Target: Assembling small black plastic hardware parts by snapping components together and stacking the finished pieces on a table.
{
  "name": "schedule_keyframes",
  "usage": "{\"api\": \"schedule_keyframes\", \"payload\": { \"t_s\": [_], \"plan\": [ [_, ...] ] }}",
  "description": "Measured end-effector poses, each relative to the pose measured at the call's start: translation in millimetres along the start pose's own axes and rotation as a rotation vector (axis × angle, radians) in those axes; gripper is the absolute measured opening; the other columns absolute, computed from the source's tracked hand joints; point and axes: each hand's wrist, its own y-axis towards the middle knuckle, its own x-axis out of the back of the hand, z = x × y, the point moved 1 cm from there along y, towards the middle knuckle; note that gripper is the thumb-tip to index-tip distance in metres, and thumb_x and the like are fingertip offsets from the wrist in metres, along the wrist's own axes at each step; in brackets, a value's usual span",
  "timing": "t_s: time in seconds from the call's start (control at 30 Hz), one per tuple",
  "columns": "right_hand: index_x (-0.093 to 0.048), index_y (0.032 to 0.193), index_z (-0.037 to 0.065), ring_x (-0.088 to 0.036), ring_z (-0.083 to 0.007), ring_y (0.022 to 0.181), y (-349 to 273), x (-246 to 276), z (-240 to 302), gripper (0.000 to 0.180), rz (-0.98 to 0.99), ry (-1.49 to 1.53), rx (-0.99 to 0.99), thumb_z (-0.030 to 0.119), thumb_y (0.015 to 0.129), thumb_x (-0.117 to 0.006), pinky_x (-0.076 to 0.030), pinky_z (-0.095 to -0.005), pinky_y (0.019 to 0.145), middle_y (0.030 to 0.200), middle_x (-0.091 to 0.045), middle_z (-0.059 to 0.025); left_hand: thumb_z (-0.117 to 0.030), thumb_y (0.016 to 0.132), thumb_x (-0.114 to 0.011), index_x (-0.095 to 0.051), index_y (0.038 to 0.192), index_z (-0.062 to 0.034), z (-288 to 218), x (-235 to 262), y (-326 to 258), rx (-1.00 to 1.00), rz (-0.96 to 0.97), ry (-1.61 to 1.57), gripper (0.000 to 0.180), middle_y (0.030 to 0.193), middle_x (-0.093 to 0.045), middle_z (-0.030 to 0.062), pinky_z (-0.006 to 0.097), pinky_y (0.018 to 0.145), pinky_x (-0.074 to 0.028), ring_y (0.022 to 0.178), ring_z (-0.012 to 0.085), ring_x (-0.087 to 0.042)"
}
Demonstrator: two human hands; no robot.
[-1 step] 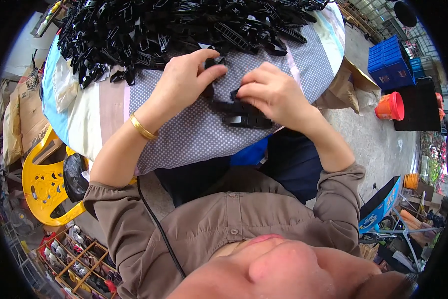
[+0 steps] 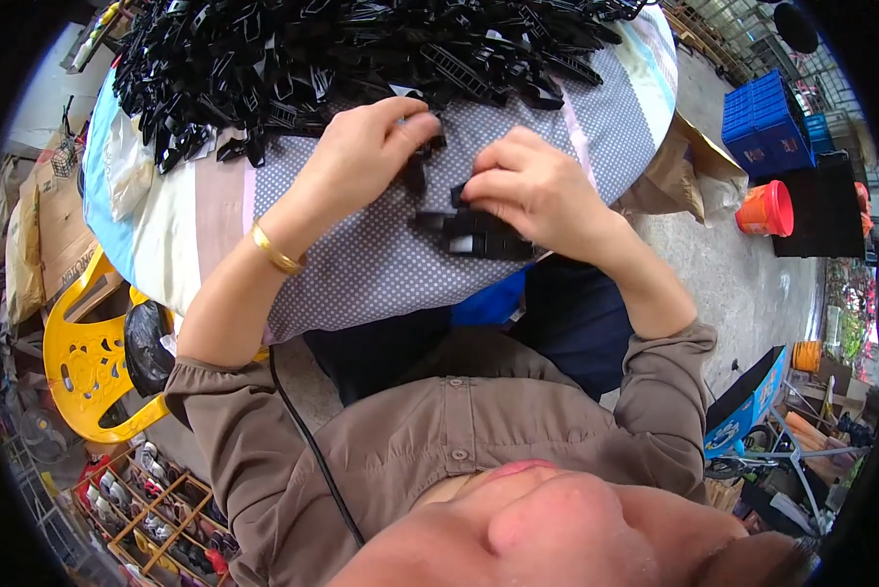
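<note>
My left hand is closed, thumb pressed against the curled index finger, on a small black plastic piece whose ends stick out past the fingers. To its right, my right hand pinches another black plastic piece between thumb and fingertips. Just below the right fingers, dark plastic parts with one pale shiny patch lie at the cloth; whether they join the pinched piece I cannot tell. Beyond both hands, a big heap of black plastic pieces covers the far side of the table.
A dotted grey and striped cloth covers the round table. A yellow plastic chair stands at left, above a rack of shoes. Blue crates, an orange bucket and a brown paper bag are at right.
My left thumb has closed down toward the index finger, and its black piece has shifted. The dark parts below my right hand have moved slightly toward me.
</note>
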Motion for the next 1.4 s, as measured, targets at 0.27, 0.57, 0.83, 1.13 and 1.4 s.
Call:
{"api": "schedule_keyframes", "payload": {
  "t_s": [0.27, 0.57, 0.83, 1.13, 1.4],
  "plan": [
    [-0.064, 0.100, 0.004, -0.057, -0.0164, 0.072, -4.7, -1.7, 3.1, 0.013, -0.035, 0.229, -0.194, 0.014, 0.093, -0.061, -0.047, -0.0283, 0.065, 0.077, -0.060, -0.0052, -0.004, 0.080, -0.070, -0.065, 0.112, -0.0037, -0.7, 14.5, -10.1, -0.194, 0.146, 0.311, 0.033, 0.091, -0.057, 0.0083, 0.030, 0.071, -0.049, 0.079, 0.0181, -0.056],
    [-0.067, 0.102, 0.003, -0.055, -0.0111, 0.063, -3.9, 1.8, -0.5, 0.018, -0.073, 0.274, -0.271, 0.012, 0.087, -0.069, -0.045, -0.0241, 0.056, 0.077, -0.061, -0.0064, -0.016, 0.075, -0.075, -0.068, 0.090, -0.0030, -7.9, -11.1, -16.7, -0.336, 0.091, 0.317, 0.021, 0.088, -0.061, 0.0095, 0.038, 0.079, -0.049, 0.089, 0.0284, -0.058],
    [-0.071, 0.095, 0.004, -0.059, -0.0246, 0.077, -10.5, 22.5, 0.4, 0.025, 0.014, -0.125, -0.199, 0.007, 0.070, -0.075, -0.048, -0.0335, 0.066, 0.081, -0.059, -0.0060, -0.008, 0.072, -0.077, -0.068, 0.087, -0.0013, -8.0, -7.5, -15.9, -0.360, 0.094, 0.252, 0.019, 0.084, -0.061, 0.0111, 0.036, 0.070, -0.048, 0.080, 0.0284, -0.058],
    [-0.067, 0.084, 0.000, -0.059, -0.0275, 0.075, 0.0, 3.8, 0.7, 0.023, -0.028, -0.015, -0.076, 0.006, 0.063, -0.074, -0.048, -0.0357, 0.063, 0.078, -0.058, -0.0090, -0.007, 0.069, -0.077, -0.065, 0.084, 0.0002, -9.4, -17.5, -18.6, -0.469, 0.068, 0.201, 0.020, 0.083, -0.059, 0.0125, 0.037, 0.069, -0.047, 0.080, 0.0313, -0.057],
    [-0.070, 0.101, 0.004, -0.061, -0.0234, 0.075, 7.9, 10.3, -10.2, 0.022, 0.157, 0.175, -0.187, 0.016, 0.082, -0.071, -0.049, -0.0321, 0.064, 0.091, -0.066, -0.0087, -0.019, 0.071, -0.080, -0.066, 0.098, -0.0044, -9.8, 54.1, -9.5, -0.398, 0.033, 0.555, 0.034, 0.099, -0.062, 0.0097, 0.036, 0.087, -0.047, 0.099, 0.0277, -0.055]
  ]
}}
